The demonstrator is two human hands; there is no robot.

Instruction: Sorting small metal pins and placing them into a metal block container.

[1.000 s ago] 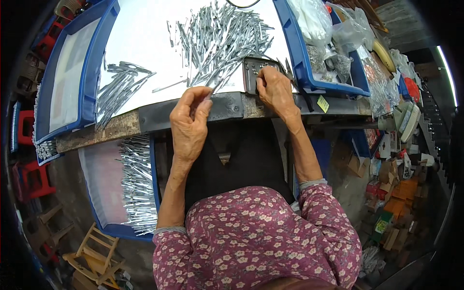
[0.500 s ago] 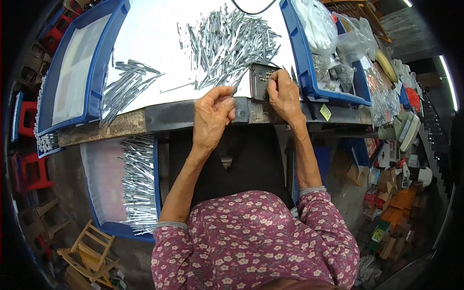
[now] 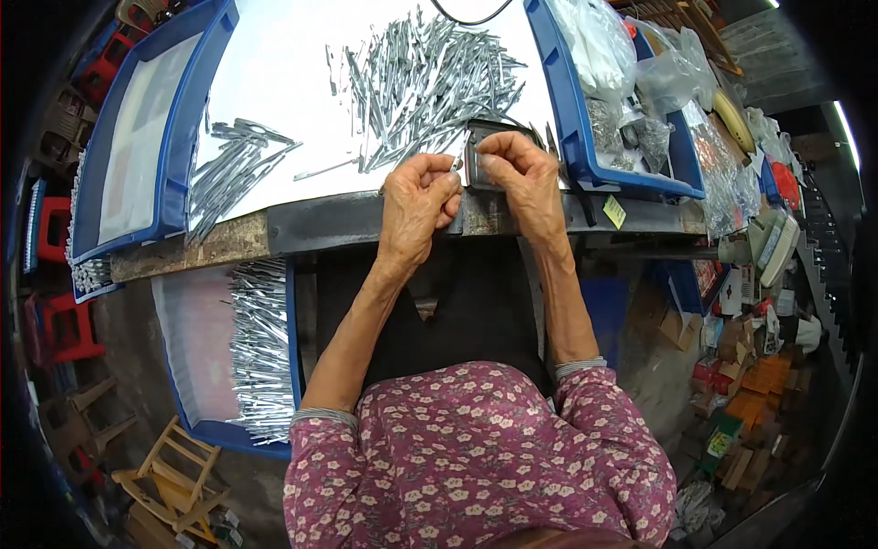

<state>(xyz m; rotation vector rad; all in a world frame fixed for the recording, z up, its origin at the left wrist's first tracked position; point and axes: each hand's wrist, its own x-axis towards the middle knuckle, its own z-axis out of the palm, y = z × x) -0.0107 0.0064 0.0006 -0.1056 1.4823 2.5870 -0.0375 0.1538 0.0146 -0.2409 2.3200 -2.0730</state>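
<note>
With your left hand (image 3: 413, 205) pinching a slim metal part (image 3: 456, 163) beside the dark tray (image 3: 473, 176), and your right hand's (image 3: 532, 188) pinch hiding any contents, you seem mid-fitting, probably needing steady alignment.

— What's on your screen?
— I see the left hand (image 3: 414, 203) pinching a small metal piece (image 3: 455, 164), the right hand (image 3: 530, 183) near it, over a dark tray (image 3: 476, 179); I can't tell whether it holds anything.
— Beyond?
— A heap of slim metal parts (image 3: 430, 82).
</note>
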